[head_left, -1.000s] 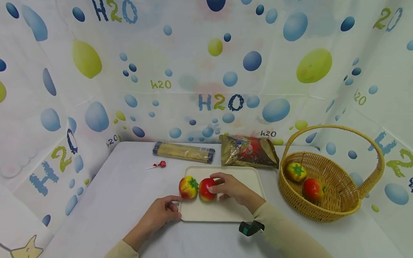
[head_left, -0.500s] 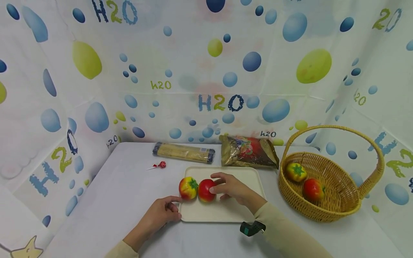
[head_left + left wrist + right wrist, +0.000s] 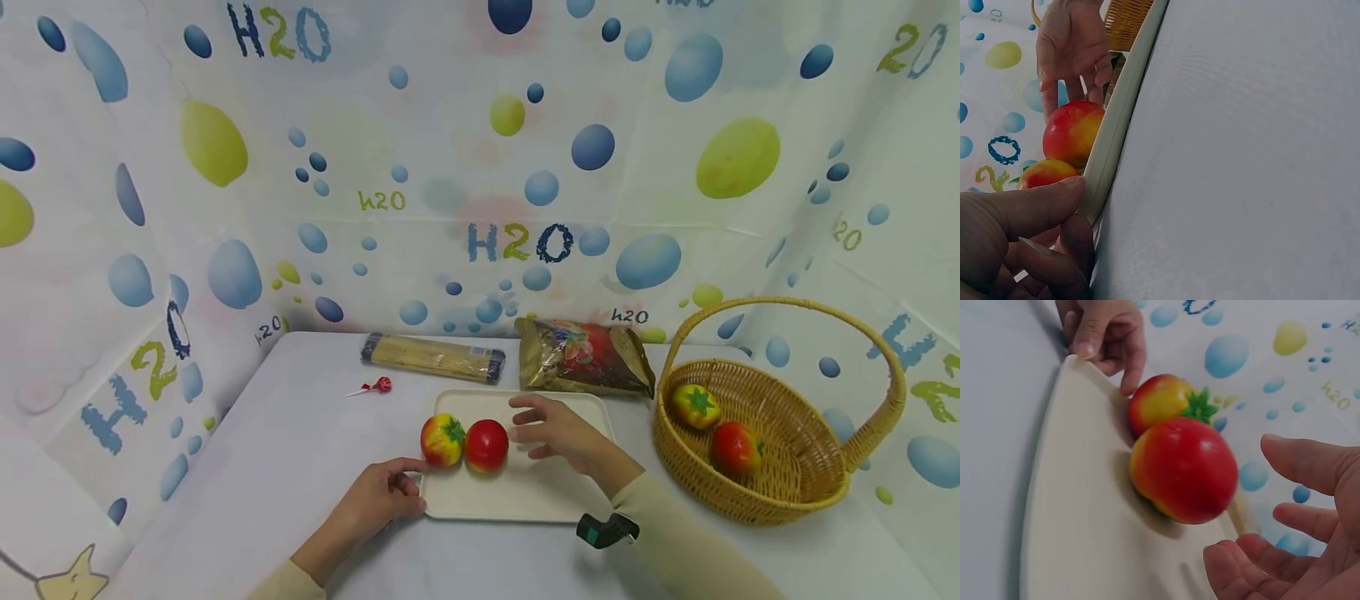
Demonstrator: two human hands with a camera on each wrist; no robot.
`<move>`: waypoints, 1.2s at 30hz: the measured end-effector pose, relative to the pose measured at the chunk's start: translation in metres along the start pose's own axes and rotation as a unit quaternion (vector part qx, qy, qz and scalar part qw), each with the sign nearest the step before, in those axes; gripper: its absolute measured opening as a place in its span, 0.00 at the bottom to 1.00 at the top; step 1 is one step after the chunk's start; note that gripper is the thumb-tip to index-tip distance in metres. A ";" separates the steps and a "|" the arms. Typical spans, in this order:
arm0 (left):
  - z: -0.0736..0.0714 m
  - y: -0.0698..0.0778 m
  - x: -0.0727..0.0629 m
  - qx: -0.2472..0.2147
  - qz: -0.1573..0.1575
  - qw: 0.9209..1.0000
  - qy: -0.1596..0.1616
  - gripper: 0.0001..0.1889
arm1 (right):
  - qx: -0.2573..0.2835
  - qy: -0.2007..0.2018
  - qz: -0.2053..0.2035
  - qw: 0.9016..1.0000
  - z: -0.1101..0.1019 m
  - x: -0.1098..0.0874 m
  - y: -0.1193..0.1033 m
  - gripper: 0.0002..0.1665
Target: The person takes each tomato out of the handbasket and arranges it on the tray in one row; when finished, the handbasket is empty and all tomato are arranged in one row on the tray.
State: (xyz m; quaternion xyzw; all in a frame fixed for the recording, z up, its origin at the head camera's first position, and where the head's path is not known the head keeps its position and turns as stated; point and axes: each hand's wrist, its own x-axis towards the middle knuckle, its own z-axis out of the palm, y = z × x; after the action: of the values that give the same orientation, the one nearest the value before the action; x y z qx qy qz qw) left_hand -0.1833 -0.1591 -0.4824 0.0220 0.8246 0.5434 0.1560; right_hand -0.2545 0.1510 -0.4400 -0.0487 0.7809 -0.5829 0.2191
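Note:
Two glossy red-and-yellow tomatoes sit side by side on the left part of a cream tray [image 3: 525,497]. The left tomato [image 3: 442,440] shows a green leafy top; the right tomato [image 3: 487,447] is mostly red. My left hand [image 3: 375,500] holds the tray's near left corner, thumb and index finger at the rim and the other fingers curled. To the right of the red tomato, over the tray, my right hand [image 3: 562,433] holds nothing. In the right wrist view a gap shows between its spread fingers [image 3: 1300,465] and the red tomato [image 3: 1188,472].
A wicker basket [image 3: 750,500] with a tall handle stands at the right, two more tomatoes inside. Behind the tray lie a gold-and-red packet [image 3: 588,357] and a wrapped bundle of thin sticks [image 3: 431,357]. A red lollipop [image 3: 383,384] lies behind and left of the tray.
My right hand has let go of the red tomato and drawn back a little to the right. My left hand keeps its place on the tray. The head view has shifted slightly.

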 end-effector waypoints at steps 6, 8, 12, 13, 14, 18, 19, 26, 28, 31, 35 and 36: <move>0.001 0.002 0.000 0.000 -0.002 1.000 -0.001 0.27 | 0.026 0.001 -0.020 0.999 -0.027 -0.020 -0.005 0.42; 0.001 0.003 0.000 -0.002 0.002 1.000 -0.003 0.27 | 0.032 0.006 -0.027 0.999 -0.037 -0.029 -0.005 0.44; 0.001 0.003 0.000 0.001 0.006 1.000 -0.004 0.27 | 0.031 0.021 -0.039 0.999 -0.057 -0.049 -0.005 0.42; 0.001 0.002 0.000 0.003 0.007 1.000 -0.003 0.27 | 0.028 0.027 -0.042 0.998 -0.062 -0.054 -0.005 0.42; 0.001 0.002 0.000 0.005 0.008 1.000 -0.002 0.27 | 0.027 0.032 -0.044 0.998 -0.066 -0.059 -0.006 0.40; 0.001 0.001 -0.001 0.009 0.014 1.000 0.002 0.27 | 0.029 0.057 -0.047 0.997 -0.085 -0.077 -0.010 0.40; 0.001 0.001 -0.001 0.010 0.015 1.000 0.003 0.27 | 0.029 0.062 -0.047 0.997 -0.090 -0.081 -0.011 0.41; 0.001 0.002 -0.001 0.017 0.015 1.000 0.005 0.27 | 0.038 0.084 -0.050 0.994 -0.122 -0.102 -0.012 0.43; 0.001 0.002 -0.001 0.020 0.014 1.000 0.004 0.27 | 0.040 0.087 -0.053 0.994 -0.130 -0.106 -0.009 0.42; 0.001 0.003 0.000 0.022 0.011 1.000 0.002 0.27 | 0.036 0.095 -0.062 0.993 -0.140 -0.112 -0.006 0.39; 0.001 0.003 -0.001 0.018 0.012 1.000 -0.001 0.27 | 0.050 0.094 -0.089 0.990 -0.153 -0.123 -0.004 0.27; 0.001 0.004 0.000 0.017 0.013 1.000 -0.002 0.27 | 0.054 0.096 -0.092 0.990 -0.157 -0.125 -0.004 0.24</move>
State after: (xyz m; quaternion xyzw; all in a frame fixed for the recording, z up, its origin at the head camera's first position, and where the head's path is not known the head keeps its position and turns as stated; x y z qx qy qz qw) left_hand -0.1831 -0.1569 -0.4794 0.0361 0.8329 0.5315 0.1499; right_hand -0.2056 0.3302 -0.3652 -0.0522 0.7582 -0.6434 0.0912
